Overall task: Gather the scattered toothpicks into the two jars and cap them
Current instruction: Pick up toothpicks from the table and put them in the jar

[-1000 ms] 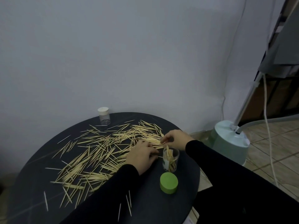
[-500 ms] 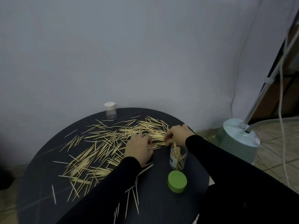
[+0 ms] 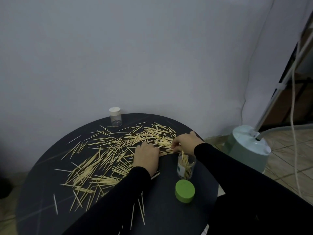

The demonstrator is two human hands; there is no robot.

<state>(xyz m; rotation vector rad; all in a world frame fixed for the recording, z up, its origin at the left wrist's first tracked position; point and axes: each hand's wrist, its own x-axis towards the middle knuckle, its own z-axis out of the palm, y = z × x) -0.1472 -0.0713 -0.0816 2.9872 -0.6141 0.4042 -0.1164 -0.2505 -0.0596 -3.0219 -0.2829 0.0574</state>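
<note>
Toothpicks [image 3: 108, 155]: thin pale wood sticks, pointed ends, spread loose over most of the round dark table [image 3: 169, 217], densest across the middle and far right, a few strays near the front edge. Open clear jar [image 3: 186, 166] stands upright at right-centre, partly filled with toothpicks leaning inside; it has a white label with a green patch, text too small to read. Its green lid [image 3: 184, 191] lies flat just in front of it. Second clear jar [image 3: 115, 117] at the far edge, white cap on. Left hand [image 3: 147, 157] rests knuckles-up on the sticks, fingers curled under, grip not visible. Right hand [image 3: 186, 141] pinches a small bunch of toothpicks just behind the open jar.
</note>
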